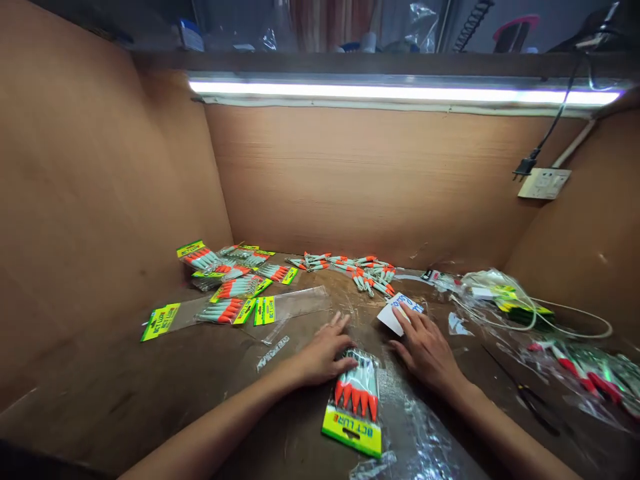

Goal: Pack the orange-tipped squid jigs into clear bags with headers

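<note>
In the head view, a clear pack of orange-and-pale fishing lures (356,393) with a yellow BCT LURE header (351,432) lies at the front middle, header towards me. My left hand (325,350) rests at its far left edge, fingers stretched out and thumb touching the plastic. To the right, my right hand (427,347) has its fingers laid over a white card with blue writing (393,319); its thumb is apart from the card. Behind both hands lies a heap of loose orange-tipped lures (370,270).
Filled lure packs (240,287) pile up at back left, beside empty header bags (295,303). Rightwards are a plastic bag with white cord (493,283), pliers (537,407) and red-and-white lures (585,373). A plug (526,165) hangs by the right wall, under a light tube (400,92).
</note>
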`<state>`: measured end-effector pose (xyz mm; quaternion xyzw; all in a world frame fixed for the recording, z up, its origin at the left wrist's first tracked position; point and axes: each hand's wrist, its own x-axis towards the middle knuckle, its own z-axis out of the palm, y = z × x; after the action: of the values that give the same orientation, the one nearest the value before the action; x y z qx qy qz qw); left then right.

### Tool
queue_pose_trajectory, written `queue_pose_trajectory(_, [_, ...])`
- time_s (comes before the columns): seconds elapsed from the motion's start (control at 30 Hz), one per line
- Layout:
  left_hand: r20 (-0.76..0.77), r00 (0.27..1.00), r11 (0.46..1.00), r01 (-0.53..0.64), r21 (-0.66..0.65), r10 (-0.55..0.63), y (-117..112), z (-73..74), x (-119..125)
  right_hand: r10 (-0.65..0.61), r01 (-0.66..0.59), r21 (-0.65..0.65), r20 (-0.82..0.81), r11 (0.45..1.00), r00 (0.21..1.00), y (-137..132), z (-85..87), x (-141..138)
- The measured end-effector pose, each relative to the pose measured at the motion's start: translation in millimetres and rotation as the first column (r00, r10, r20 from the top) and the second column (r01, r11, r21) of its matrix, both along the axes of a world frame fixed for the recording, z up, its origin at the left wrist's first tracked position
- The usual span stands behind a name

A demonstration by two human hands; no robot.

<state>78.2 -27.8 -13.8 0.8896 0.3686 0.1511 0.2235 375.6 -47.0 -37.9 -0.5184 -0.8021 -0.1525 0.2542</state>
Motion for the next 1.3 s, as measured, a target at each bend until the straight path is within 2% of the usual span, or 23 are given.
queue_pose_trajectory(0.1, [0.145,0.989,0.977,0.054,-0.208,-0.024,-9,7.7,9,-0.052,0.052,0.000,0.036,0.999,0.998,11,-14.9,13])
queue_pose_trajectory(0.17, [0.224,0.974,0.950,0.053,-0.307,0.019,-12,22.5,1,-0.045,0.045,-0.005,0.012,0.999,0.999,14,-18.1,19])
queue_pose_trajectory(0.2, [0.257,0.965,0.955,0.019,-0.295,0.060,-10,33.8,-8,-0.040,0.040,-0.002,-0.024,0.999,0.999,14,-16.6,22])
queue_pose_trajectory(0.27, [0.306,0.939,0.986,-0.130,-0.108,0.157,-2,63.3,-36,-0.011,0.012,0.007,-0.145,1.000,0.989,11,-7.3,23])
queue_pose_trajectory(0.3, [0.320,0.918,0.967,-0.253,0.016,0.234,5,79.8,-53,0.007,-0.006,0.003,-0.230,1.000,0.973,8,-0.3,23])
queue_pose_trajectory(0.33, [0.333,0.881,0.903,-0.401,0.152,0.335,14,95.9,-72,0.011,-0.015,-0.009,-0.332,1.000,0.943,5,7.5,22])
queue_pose_trajectory(0.37, [0.332,0.834,0.799,-0.532,0.279,0.440,23,110.4,-90,-0.010,-0.006,-0.034,-0.451,0.999,0.892,2,15.4,19])
queue_pose_trajectory(0.43, [0.340,0.748,0.574,-0.659,0.486,0.571,40,129.8,-116,-0.111,-0.001,-0.156,-0.711,0.988,0.694,-2,29.1,9])
queue_pose_trajectory(0.47, [0.347,0.743,0.506,-0.652,0.565,0.572,46,133.6,-122,-0.175,-0.048,-0.237,-0.823,0.970,0.540,-4,33.7,2])
queue_pose_trajectory(0.5, [0.358,0.744,0.482,-0.649,0.589,0.564,49,133.1,-122,-0.238,-0.142,-0.307,-0.899,0.941,0.368,-6,36.3,-7])
queue_pose_trajectory(0.57, [0.357,0.774,0.504,-0.618,0.603,0.523,44,120.7,-104,-0.349,-0.389,-0.344,-0.935,0.855,0.060,-9,35.8,-28])
queue_pose_trajectory(0.63, [0.313,0.842,0.630,-0.538,0.560,0.440,26,97.5,-71,-0.451,-0.550,-0.336,-0.888,0.765,-0.086,-12,30.1,-50])
queue_pose_trajectory(0.67, [0.276,0.870,0.697,-0.493,0.520,0.409,13,83.9,-54,-0.501,-0.612,-0.357,-0.863,0.706,-0.074,-14,26.7,-59])
queue_pose_trajectory(0.7, [0.211,0.902,0.769,-0.432,0.471,0.377,0,70.2,-38,-0.539,-0.664,-0.401,-0.842,0.631,-0.003,-14,24.0,-67])
queue_pose_trajectory(0.77, [0.050,0.930,0.862,-0.356,0.361,0.363,-22,45.2,-15,-0.522,-0.663,-0.561,-0.802,0.496,0.289,-11,22.4,-77])
queue_pose_trajectory(0.8, [-0.043,0.931,0.892,-0.332,0.308,0.361,-29,35.3,-9,-0.442,-0.577,-0.644,-0.765,0.502,0.469,-6,24.4,-79])
queue_pose_trajectory(0.83, [-0.133,0.926,0.913,-0.310,0.266,0.353,-34,27.7,-7,-0.335,-0.445,-0.690,-0.691,0.570,0.641,2,28.3,-81])
queue_pose_trajectory(0.87, [-0.207,0.918,0.930,-0.290,0.226,0.337,-36,22.6,-9,-0.229,-0.294,-0.681,-0.567,0.671,0.791,14,33.9,-82])
queue_pose_trajectory(0.9, [-0.261,0.910,0.941,-0.279,0.192,0.323,-36,19.9,-14,-0.146,-0.158,-0.608,-0.419,0.778,0.896,28,40.9,-84])
queue_pose_trajectory(0.93, [-0.292,0.904,0.947,-0.274,0.167,0.313,-34,19.3,-20,-0.091,-0.069,-0.530,-0.271,0.845,0.958,46,48.8,-88])
queue_pose_trajectory(1.0, [-0.310,0.900,0.951,-0.278,0.137,0.308,-29,22.7,-36,-0.042,0.003,-0.461,-0.073,0.887,0.996,88,64.8,-101])
queue_pose_trajectory(1.13, [-0.376,0.885,0.961,-0.260,0.094,0.276,-19,32.0,-62,-0.025,0.037,-0.412,0.035,0.910,0.999,182,88.4,-143])
queue_pose_trajectory(1.3, [-0.412,0.862,0.955,-0.250,0.161,0.295,-1,27.5,-59,0.006,0.085,-0.438,0.202,0.895,0.979,275,93.2,-191])
